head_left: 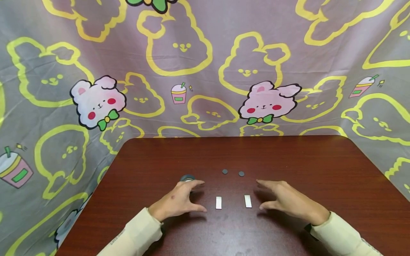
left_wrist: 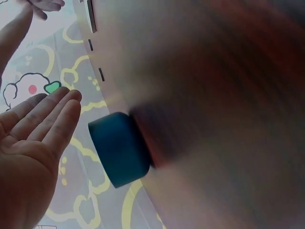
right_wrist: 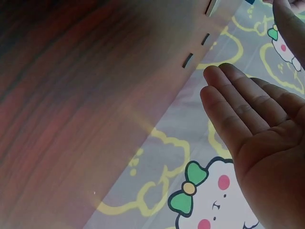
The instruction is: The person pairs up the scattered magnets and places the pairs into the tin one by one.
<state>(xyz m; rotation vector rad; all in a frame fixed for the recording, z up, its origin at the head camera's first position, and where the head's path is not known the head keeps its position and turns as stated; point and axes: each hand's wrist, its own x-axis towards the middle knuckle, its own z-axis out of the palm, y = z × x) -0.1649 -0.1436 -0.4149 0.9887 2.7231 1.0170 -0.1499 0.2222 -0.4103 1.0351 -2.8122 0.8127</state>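
Observation:
My left hand hovers over the table's left half, thumb and fingers spread apart with nothing between them. Just behind it sits a short round dark-blue object, partly hidden by the hand in the head view. Facing it, my right hand holds nothing, its fingers extended inward. Between the hands lie two small white rectangular strips, a left strip and a right strip. Farther back are two small dark discs, the left disc and the right disc.
The dark reddish-brown wooden table has rounded far corners. A patterned curtain with cartoon rabbits and yellow outlines hangs close along its far edge and both sides.

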